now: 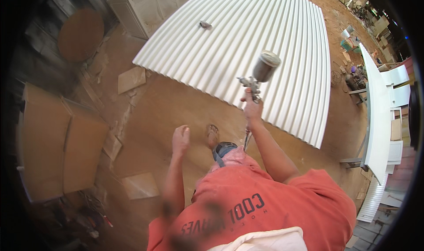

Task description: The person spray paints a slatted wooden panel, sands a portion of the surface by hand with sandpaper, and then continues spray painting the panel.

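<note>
My right hand [252,109] is wrapped round the handle of a metal spray gun [252,86]. On top of the gun sits a paint cup [266,66] with a pale lid, tilted to the right. A hose [247,138] hangs down below the grip. Beyond the gun lies a large white corrugated panel [229,52], its near edge just ahead of my right hand. My left hand [180,140] hangs by my left side over the floor, its fingers loosely bent, and I see nothing in it.
A small grey object [205,24] rests on the panel. Brown board-like pieces [64,140] stand at the left, near a round brown disc [81,34]. Flat offcuts [140,185] lie on the dusty floor. At the right, a long white panel [373,114] rests on a metal stand [353,162].
</note>
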The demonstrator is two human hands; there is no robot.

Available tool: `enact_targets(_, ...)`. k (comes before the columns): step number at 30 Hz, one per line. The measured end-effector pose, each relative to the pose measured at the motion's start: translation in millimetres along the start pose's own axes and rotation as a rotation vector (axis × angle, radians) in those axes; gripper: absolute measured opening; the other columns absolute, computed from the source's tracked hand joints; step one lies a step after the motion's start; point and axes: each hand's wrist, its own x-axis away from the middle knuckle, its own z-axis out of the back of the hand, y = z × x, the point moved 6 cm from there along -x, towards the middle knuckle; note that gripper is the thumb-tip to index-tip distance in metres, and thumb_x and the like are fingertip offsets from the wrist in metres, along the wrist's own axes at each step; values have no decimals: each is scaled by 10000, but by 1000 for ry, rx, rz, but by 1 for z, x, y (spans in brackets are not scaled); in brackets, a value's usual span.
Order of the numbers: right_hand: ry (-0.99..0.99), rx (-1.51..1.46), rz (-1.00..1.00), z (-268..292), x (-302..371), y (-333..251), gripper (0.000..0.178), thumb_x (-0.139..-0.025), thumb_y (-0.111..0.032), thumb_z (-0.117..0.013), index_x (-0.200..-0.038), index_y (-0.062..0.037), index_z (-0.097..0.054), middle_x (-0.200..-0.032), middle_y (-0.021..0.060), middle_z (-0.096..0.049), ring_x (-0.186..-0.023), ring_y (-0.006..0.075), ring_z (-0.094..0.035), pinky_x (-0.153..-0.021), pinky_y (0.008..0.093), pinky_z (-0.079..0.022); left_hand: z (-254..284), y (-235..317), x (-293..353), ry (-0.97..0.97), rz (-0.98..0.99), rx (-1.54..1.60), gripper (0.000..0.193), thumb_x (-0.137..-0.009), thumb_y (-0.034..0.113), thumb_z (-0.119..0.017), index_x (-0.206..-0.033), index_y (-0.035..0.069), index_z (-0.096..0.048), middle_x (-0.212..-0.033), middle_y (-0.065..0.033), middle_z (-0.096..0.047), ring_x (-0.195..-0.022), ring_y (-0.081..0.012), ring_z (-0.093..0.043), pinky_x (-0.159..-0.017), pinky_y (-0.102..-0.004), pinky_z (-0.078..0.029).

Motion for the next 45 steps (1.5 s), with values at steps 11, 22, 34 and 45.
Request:
enact_targets(11, 258, 2, -82, -48, -95, -26, 574, -929, -607, -608, -858, -41, -678, -561, -25, -491, -397, 70, -346, -381, 290, -261, -15, 84, -293, -122, -388, -345, 499, -957, 312, -611, -1331, -11, -540, -1454, -273, -417, -1370, -418, -369, -1132, -506, -319)
enact_targets(22, 406, -90, -61, -188, -74, -63, 406, -1002, -387, -604, -1037, 9, -688, -781, 41, -659, -779, 123, -609, -750, 320, -474, -146, 133, -601, -393, -546, -513, 729, -922, 390, -634, -1524, 104, -338, -1592, -244, -234, -1470, -466, -213, -1186, -534, -251)
enact_targets(34, 642, 171, -109, -273, -213, -176, 553, -945, -536, -612, -829, -7, -722, -720, 105, -683, -718, 210, -639, -736, 376, -478, -156, 121, -658, -544, -847, -240, 273, -946, 232, -630, -1206, 153, -660, -1265, -87, -589, -1255, -369, -500, -1073, -527, -358)
enact_targets(45, 425, 324, -145, -329, -294, -179, 629, -877, -662, -591, -936, -56, -751, -784, 138, -732, -855, 314, -718, -799, 450, -519, -46, 61, -677, -568, -305, 372, 346, -1052, 294, -488, -1153, 9, -657, -1067, -113, -704, -1030, -242, -652, -963, -387, -467)
